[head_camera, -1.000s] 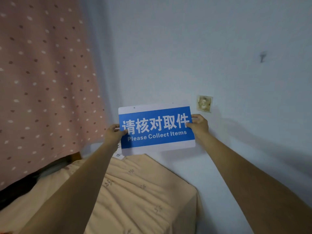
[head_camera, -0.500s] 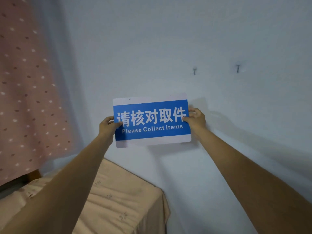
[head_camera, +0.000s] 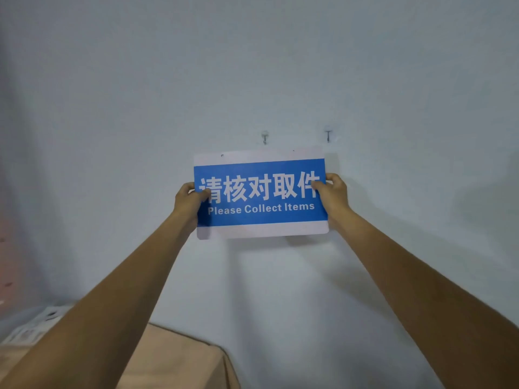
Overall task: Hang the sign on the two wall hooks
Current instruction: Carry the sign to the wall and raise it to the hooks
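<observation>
I hold a blue and white sign reading "Please Collect Items" flat against the pale wall. My left hand grips its left edge and my right hand grips its right edge. Two small metal hooks stick out of the wall just above the sign's top edge: the left hook and the right hook. The sign sits a little below and to the left of them. Two small holes show in its white top strip, both left of the hooks.
A piece of furniture covered in peach cloth stands against the wall below my arms. A sliver of pink dotted curtain shows at the far left edge. The wall above the hooks is bare.
The sign has risen and moved right, from well below the hooks to just under them. My view has shifted right, so the curtain has almost left the frame.
</observation>
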